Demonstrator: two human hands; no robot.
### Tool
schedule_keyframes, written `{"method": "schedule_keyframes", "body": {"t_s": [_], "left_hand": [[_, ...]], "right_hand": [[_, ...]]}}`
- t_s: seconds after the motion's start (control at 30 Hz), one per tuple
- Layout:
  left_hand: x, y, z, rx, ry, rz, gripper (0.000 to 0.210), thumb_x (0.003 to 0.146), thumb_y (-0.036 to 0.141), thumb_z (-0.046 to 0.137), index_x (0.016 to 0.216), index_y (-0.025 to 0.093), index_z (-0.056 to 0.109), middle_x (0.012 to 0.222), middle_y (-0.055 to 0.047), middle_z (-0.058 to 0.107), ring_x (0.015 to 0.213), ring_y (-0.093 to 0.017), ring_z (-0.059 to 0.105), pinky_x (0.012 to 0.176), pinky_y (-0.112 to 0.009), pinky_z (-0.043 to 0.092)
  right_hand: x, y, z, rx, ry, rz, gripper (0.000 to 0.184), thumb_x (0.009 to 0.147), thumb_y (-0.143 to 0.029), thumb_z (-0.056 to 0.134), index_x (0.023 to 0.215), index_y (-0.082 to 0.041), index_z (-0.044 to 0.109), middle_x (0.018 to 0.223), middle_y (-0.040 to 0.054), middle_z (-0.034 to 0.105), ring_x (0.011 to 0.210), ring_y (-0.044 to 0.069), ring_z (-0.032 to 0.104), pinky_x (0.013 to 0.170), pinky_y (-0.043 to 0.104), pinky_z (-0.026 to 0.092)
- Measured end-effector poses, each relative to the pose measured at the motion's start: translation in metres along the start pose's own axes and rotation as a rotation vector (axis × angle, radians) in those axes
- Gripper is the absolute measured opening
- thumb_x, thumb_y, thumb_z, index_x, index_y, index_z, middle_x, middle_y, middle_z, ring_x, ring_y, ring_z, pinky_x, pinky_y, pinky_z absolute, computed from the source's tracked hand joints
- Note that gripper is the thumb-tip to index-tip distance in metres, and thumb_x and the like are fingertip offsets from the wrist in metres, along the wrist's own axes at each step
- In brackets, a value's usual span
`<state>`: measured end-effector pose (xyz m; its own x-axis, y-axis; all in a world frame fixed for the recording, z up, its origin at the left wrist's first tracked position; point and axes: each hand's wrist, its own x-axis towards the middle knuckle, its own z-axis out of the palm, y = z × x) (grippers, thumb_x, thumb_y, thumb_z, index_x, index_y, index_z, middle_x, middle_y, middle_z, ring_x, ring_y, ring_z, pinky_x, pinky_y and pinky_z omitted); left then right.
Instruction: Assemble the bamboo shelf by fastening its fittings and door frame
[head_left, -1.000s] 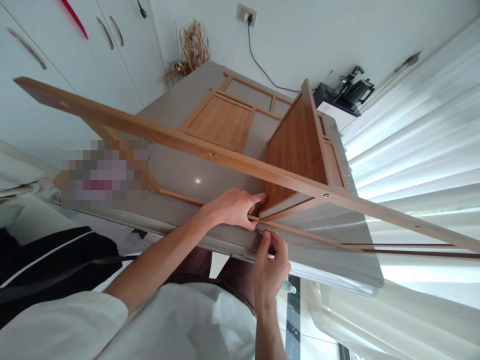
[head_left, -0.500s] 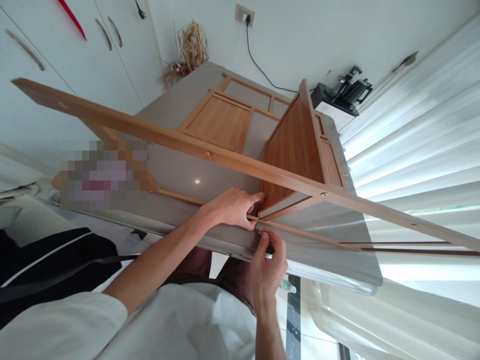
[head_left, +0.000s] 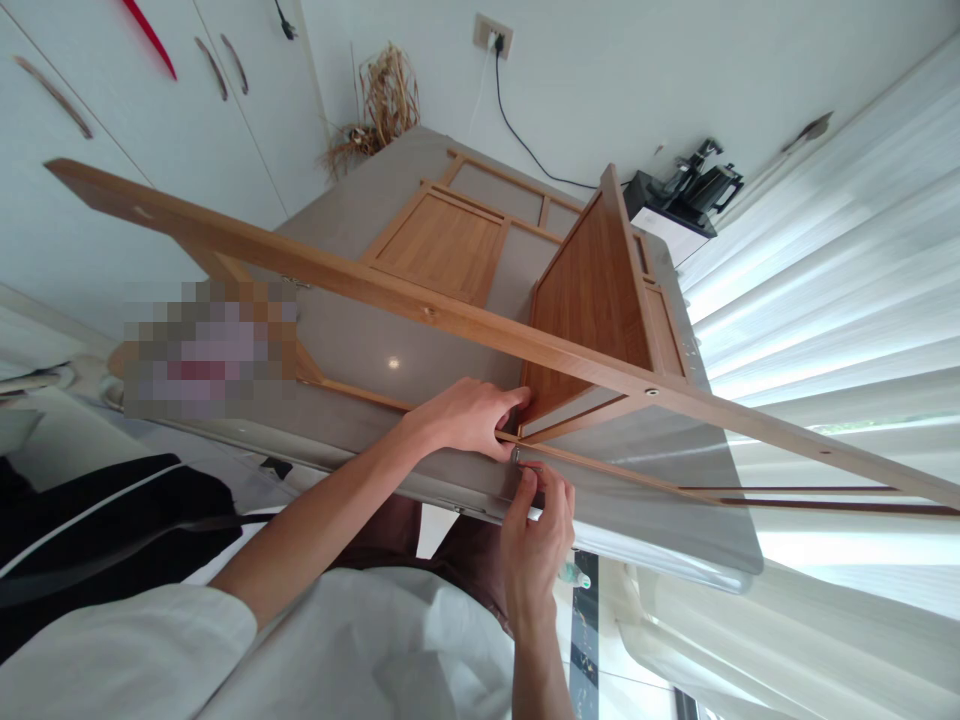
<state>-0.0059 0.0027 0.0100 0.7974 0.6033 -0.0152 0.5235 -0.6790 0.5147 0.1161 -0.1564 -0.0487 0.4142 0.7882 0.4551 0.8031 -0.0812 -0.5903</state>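
My left hand (head_left: 480, 412) is wrapped round the low rail of a wooden frame (head_left: 360, 392), at the corner where an upright wooden panel (head_left: 589, 290) meets it. Its fingers also touch the panel's lower edge. Close beside it, my right hand (head_left: 541, 510) pinches a thin bent metal piece (head_left: 517, 456), which looks like a hex key, against the near side of the rail. The fingertips hide most of that piece. A long wooden bar (head_left: 450, 318) of the same frame crosses above both hands, with a metal fitting (head_left: 652, 392) set in it.
Another framed wooden panel (head_left: 442, 245) lies flat on the grey-covered table (head_left: 345, 220). A black coffee maker (head_left: 701, 185) stands at the back right, dried stalks (head_left: 390, 85) at the back left. White curtains (head_left: 847, 300) hang on the right. A blurred patch covers the left end.
My right fingers and the metal piece have shifted very slightly at the rail. My left hand keeps its hold. The whole view has moved a little.
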Motion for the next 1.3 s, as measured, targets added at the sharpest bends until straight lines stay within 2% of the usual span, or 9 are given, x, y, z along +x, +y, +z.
{"method": "schedule_keyframes", "body": {"t_s": [0.13,0.5,0.67,0.8,1.03,1.17,1.3], "left_hand": [[0.0000,-0.0017,0.0018,0.002,0.018,0.013,0.037,0.074,0.046,0.068,0.102,0.027,0.053,0.081,0.004,0.074,0.071,-0.022,0.071,0.057,-0.031,0.037],[-0.0003,-0.0017,0.0015,0.006,0.015,0.016,0.036,0.074,0.045,0.068,0.101,0.027,0.053,0.080,0.004,0.074,0.071,-0.022,0.071,0.055,-0.031,0.036],[0.0002,-0.0011,0.0003,0.007,0.013,0.016,0.036,0.074,0.046,0.068,0.101,0.027,0.053,0.079,0.005,0.074,0.070,-0.021,0.070,0.055,-0.031,0.035],[-0.0002,-0.0007,-0.0005,0.005,0.001,0.012,0.037,0.074,0.045,0.069,0.101,0.027,0.053,0.078,0.005,0.073,0.070,-0.021,0.070,0.054,-0.031,0.034],[-0.0001,-0.0021,0.0001,-0.014,0.006,0.016,0.036,0.075,0.046,0.068,0.101,0.027,0.053,0.077,0.006,0.072,0.069,-0.020,0.069,0.053,-0.031,0.032],[0.0002,-0.0037,0.0009,-0.022,0.016,0.032,0.036,0.075,0.048,0.068,0.099,0.027,0.051,0.076,0.006,0.071,0.067,-0.020,0.068,0.052,-0.031,0.031],[0.0004,-0.0045,0.0017,-0.028,0.010,0.033,0.037,0.075,0.048,0.069,0.100,0.027,0.051,0.075,0.006,0.070,0.065,-0.020,0.067,0.051,-0.031,0.030]], "right_hand": [[-0.0014,0.0022,0.0022,-0.037,-0.004,-0.086,0.019,0.102,-0.024,0.047,0.111,-0.021,0.065,0.102,0.0071,0.069,0.100,0.020,0.062,0.089,0.035,0.049],[0.0021,-0.0015,-0.0003,-0.071,-0.034,-0.152,0.019,0.102,-0.019,0.049,0.113,-0.020,0.064,0.104,0.0073,0.070,0.101,0.020,0.061,0.091,0.036,0.050],[0.0040,-0.0005,-0.0025,-0.096,-0.080,-0.236,0.022,0.101,-0.017,0.048,0.117,-0.020,0.064,0.106,0.0078,0.071,0.104,0.022,0.060,0.092,0.039,0.049],[0.0035,0.0015,-0.0037,-0.128,-0.108,-0.237,0.024,0.101,-0.015,0.047,0.119,-0.020,0.063,0.106,0.0072,0.070,0.104,0.022,0.060,0.092,0.039,0.049],[-0.0006,0.0061,-0.0003,-0.168,-0.084,-0.262,0.024,0.101,-0.016,0.050,0.120,-0.022,0.063,0.105,0.0068,0.070,0.098,0.020,0.062,0.087,0.036,0.049],[-0.0013,0.0073,0.0032,-0.176,-0.069,-0.309,0.027,0.100,-0.013,0.051,0.123,-0.022,0.063,0.106,0.0067,0.070,0.098,0.019,0.061,0.087,0.035,0.050],[-0.0011,0.0044,0.0059,-0.140,-0.049,-0.295,0.032,0.100,-0.011,0.049,0.127,-0.023,0.062,0.106,0.0066,0.069,0.099,0.017,0.062,0.088,0.032,0.052]]}}
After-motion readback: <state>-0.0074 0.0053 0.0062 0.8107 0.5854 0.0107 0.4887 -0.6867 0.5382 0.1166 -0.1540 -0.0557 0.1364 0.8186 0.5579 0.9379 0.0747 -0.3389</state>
